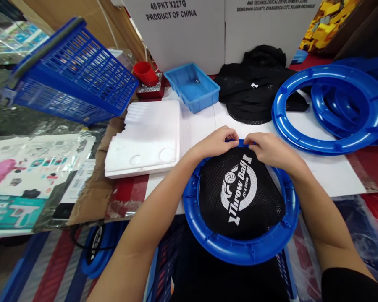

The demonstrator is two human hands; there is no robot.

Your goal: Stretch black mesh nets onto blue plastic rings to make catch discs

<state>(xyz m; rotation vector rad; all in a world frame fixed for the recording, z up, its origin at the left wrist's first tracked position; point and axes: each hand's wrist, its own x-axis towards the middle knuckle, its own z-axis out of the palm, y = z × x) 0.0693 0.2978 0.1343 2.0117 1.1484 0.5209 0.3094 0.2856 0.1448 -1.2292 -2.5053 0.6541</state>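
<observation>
Blue ring (251,253) with black mesh (264,214) across its middle, at the near edge of the white-covered table (329,174), lower part overhanging the person's lap. White "Throw Ball" print (239,191) on mesh, reading up at a slant. Mesh slack; gap along the ring's inner right side.

Both forearms reach forward from the lower corners, angling inward around the ring, hands meeting at its far rim. Left hand (216,142): back up, wrist roughly straight, fingers bent inward, thumb and fingertips closed in a pinch on the rim. Right hand (267,149): mirrors it, knuckles up, fingers curled, thumb and index pinched on the rim just beside the left. Short stretch of rim shows between the hands. Can't tell whether either pinch also catches mesh edge. Black sleeve (349,285) on right upper arm.

Beyond the hands: black mesh pile (258,84), light blue tray (193,90). Stacked blue rings (330,144) to the right, near right forearm. White foam block (145,142) left, near left forearm; blue basket (78,75) farther left, tilted.
</observation>
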